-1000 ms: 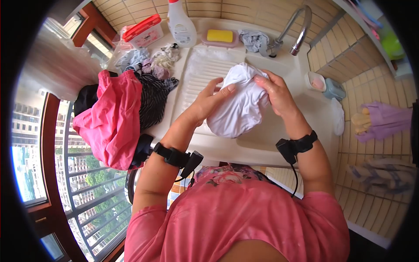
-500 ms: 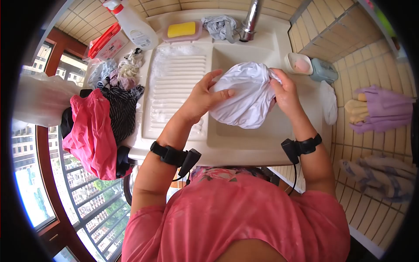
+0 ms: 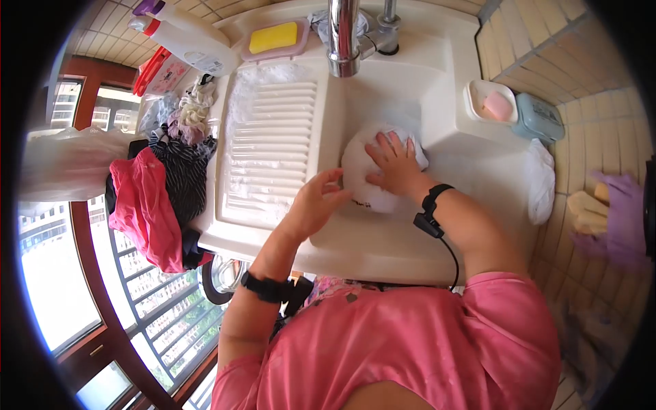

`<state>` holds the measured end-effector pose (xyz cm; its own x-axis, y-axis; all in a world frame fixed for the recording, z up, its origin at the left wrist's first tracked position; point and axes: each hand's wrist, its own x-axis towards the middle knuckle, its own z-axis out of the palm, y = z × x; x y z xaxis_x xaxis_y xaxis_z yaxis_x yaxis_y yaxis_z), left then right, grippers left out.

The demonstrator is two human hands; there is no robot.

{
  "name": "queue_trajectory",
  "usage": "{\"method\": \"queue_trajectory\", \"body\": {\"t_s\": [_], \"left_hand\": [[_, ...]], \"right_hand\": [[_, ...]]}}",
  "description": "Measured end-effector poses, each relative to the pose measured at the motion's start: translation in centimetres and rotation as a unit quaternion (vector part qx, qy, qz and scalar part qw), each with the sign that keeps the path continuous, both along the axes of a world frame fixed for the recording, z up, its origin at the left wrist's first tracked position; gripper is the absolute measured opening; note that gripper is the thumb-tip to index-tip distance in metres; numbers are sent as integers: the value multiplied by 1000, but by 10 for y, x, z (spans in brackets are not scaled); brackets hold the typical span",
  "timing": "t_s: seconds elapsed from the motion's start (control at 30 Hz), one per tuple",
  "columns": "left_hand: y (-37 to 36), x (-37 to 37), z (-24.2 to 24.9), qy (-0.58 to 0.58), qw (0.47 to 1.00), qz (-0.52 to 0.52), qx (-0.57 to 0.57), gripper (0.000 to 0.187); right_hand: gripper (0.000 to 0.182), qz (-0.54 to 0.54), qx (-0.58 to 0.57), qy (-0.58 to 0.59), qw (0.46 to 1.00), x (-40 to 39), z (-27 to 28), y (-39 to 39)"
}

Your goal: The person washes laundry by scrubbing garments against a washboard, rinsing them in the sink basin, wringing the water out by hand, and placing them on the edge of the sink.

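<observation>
A bunched white cloth garment (image 3: 357, 156) lies low in the sink basin (image 3: 437, 164), with a small dark mark near its lower edge. On top of it rests my right hand (image 3: 396, 167), fingers spread and pressing down. My left hand (image 3: 318, 203) hovers at the cloth's left side, near the basin's edge; its thumb and fingers are apart and nothing is in it. The ridged washboard (image 3: 273, 137), wet with suds, lies left of the basin. A chrome faucet (image 3: 344, 41) hangs over the back of the basin.
A yellow sponge or soap bar (image 3: 273, 37) sits in a pink dish at the back. Bottles (image 3: 195, 44) stand back left. Dark striped clothes (image 3: 183, 174) and pink clothing (image 3: 143, 205) hang over the left edge. Pink soap (image 3: 497, 106) and a blue-grey box (image 3: 540, 117) sit at right.
The white cloth has gone from being held up in both hands down into the basin. My left hand has let go; my right hand now lies spread on it. The view has shifted.
</observation>
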<state>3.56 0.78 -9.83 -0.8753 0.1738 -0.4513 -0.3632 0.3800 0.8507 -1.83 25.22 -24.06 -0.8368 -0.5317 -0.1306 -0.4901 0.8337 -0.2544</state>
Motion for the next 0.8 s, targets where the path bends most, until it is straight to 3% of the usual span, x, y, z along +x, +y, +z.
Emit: {"method": "queue_trajectory", "body": {"t_s": [0.17, 0.27, 0.3, 0.37, 0.4, 0.47, 0.53, 0.57, 0.6, 0.63, 0.7, 0.73, 0.8], "left_hand": [[-1, 9, 9, -53, 998, 21, 19, 57], [4, 12, 2, -73, 996, 22, 51, 58], [7, 12, 1, -85, 994, 16, 63, 60], [15, 11, 3, -124, 989, 42, 64, 63], [19, 8, 4, -163, 982, 63, 66, 67], [25, 1, -15, -174, 981, 53, 70, 75], [40, -8, -29, -267, 946, 138, 119, 85], [46, -14, -27, -256, 949, 146, 114, 85], [52, -19, -24, -287, 930, 188, 128, 90], [57, -26, -23, -316, 909, 230, 146, 94], [56, -44, -31, -330, 891, 247, 190, 95], [54, -50, -37, -351, 871, 252, 233, 97], [54, -62, -41, -342, 817, 200, 418, 73]], "right_hand": [[76, 1, 62, 0, 998, -8, -53, -13], [71, 13, 105, 18, 994, -34, -29, -13], [72, 11, 126, -137, 982, -64, -6, -14], [67, -106, -19, -178, 978, -74, 5, -6], [67, -102, -23, -174, 979, -68, 4, -2], [64, -190, -73, -19, 979, -54, -2, -2], [64, -205, -90, 46, 974, -53, -23, -1], [63, -259, -244, -127, 926, -60, -52, 2], [63, -295, -379, -298, 825, -63, -66, -2], [63, -285, -383, -296, 827, -60, -37, -12], [49, -300, -563, -383, 668, -32, 82, -27], [49, -297, -562, -385, 669, -22, 114, -29], [37, -201, -605, -413, 651, -12, 160, -33]]}}
